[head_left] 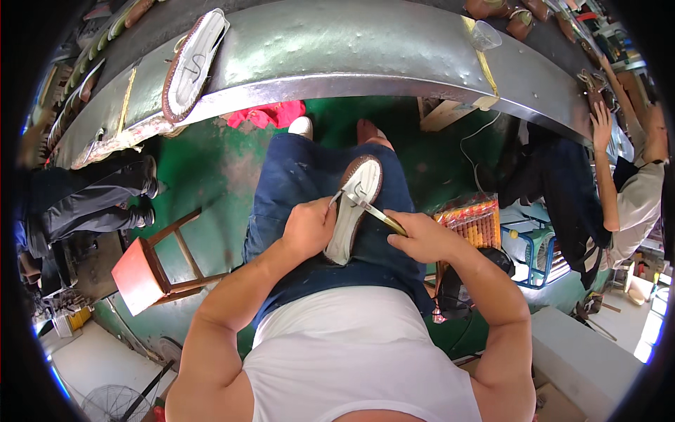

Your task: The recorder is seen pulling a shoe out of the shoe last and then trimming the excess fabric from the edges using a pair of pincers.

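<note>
A shoe (343,235) lies sole side up across my lap, with a pale underside and a brown stitched edge round one end. My left hand (310,226) is closed at its left side, thumb and fingers pinching the pale edge; a thin grey piece sticks up by the fingertips. From the right, my right hand (420,235) grips the yellowish handle of metal pincers (377,213). Their head rests on the middle of the shoe, by a dark cord or thread on the underside. The exact shape of the jaws is too small to tell.
A metal-topped bench (302,53) curves ahead, bearing another pale-soled shoe (193,67) and a clear cup (485,35). A red-topped stool (140,276) stands left, a beaded seat (470,224) right. A person (626,190) is at the right, another person's legs (95,200) at left.
</note>
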The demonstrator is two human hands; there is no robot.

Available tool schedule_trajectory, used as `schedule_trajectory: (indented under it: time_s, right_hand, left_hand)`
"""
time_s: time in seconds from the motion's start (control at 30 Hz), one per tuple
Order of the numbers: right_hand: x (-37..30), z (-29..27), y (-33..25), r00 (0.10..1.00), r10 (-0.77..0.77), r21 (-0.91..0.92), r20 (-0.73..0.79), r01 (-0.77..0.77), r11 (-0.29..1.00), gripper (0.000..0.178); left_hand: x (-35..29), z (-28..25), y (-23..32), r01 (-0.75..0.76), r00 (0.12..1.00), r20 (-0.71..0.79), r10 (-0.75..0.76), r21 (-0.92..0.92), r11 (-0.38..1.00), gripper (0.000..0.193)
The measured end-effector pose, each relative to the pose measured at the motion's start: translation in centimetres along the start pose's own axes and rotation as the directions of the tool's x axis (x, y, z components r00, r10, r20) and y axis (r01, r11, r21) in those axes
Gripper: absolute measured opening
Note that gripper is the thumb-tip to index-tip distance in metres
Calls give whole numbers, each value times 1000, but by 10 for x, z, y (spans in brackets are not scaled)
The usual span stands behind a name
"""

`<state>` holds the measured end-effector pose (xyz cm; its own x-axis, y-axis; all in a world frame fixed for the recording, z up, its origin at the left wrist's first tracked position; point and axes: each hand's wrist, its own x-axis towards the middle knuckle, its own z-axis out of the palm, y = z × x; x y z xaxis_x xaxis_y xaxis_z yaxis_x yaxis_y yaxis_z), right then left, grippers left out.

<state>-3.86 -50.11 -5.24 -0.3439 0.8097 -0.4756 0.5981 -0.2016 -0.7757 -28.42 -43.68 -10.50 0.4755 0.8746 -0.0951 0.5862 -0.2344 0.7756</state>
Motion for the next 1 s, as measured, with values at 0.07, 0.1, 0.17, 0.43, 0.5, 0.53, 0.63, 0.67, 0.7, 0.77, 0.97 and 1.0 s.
schedule_trajectory:
  time_s: [0.07, 0.1, 0.17, 0.43, 0.5, 0.53, 0.63, 0.67, 0.7, 0.77, 0.97, 1.0]
  right_hand:
    - [6, -17, -15, 996, 60, -47, 60, -57, 997, 38]
    - [11, -25, -21, 982, 106, -130, 157, -86, 988, 34]
    - [19, -37, -27, 944, 184, -256, 273, -113, 960, 30]
    - [46, 10, -7, 997, 47, -303, 62, -26, 953, 31]
    - [44, 34, 0, 997, 80, -154, -11, -81, 985, 29]
    - [45, 48, 8, 994, 90, -70, -63, -94, 993, 29]
    - [43, 80, 20, 973, 173, 147, -152, -151, 977, 30]
    - [43, 77, 28, 974, 171, 149, -149, -149, 978, 30]
    - [41, 72, 36, 983, 179, 458, 34, -174, 872, 27]
    - [39, 58, 78, 897, -9, 862, 441, -421, 283, 31]
    - [21, -7, 82, 827, 33, 679, 562, -484, 552, 41]
    - [15, -18, 82, 830, 105, 612, 548, -483, 627, 42]
  left_hand:
    - [0, 3, 4, -71, 997, -33, 71, -2, 997, 25]
    - [-2, 3, 6, -64, 998, -7, 64, 20, 998, 26]
    - [-4, 5, 4, -62, 998, 30, 61, 40, 997, 28]
    - [6, 34, -47, 580, 781, 589, -208, -808, -108, 53]
    - [4, 34, -56, 575, 792, 594, -141, -804, -151, 53]
    - [7, 34, -54, 575, 792, 593, -143, -804, -149, 53]
    - [17, 30, -43, 519, 841, 498, -214, -853, 54, 55]
    - [20, 31, -43, 519, 840, 496, -219, -853, 56, 55]
    - [21, 33, -43, 516, 846, 487, -216, -850, 106, 54]
    - [23, 38, -41, 527, 844, 474, -252, -820, 223, 52]
    - [32, 45, -39, 598, 797, 491, -353, -725, 341, 47]
    - [37, 42, -37, 628, 774, 516, -367, -699, 342, 47]
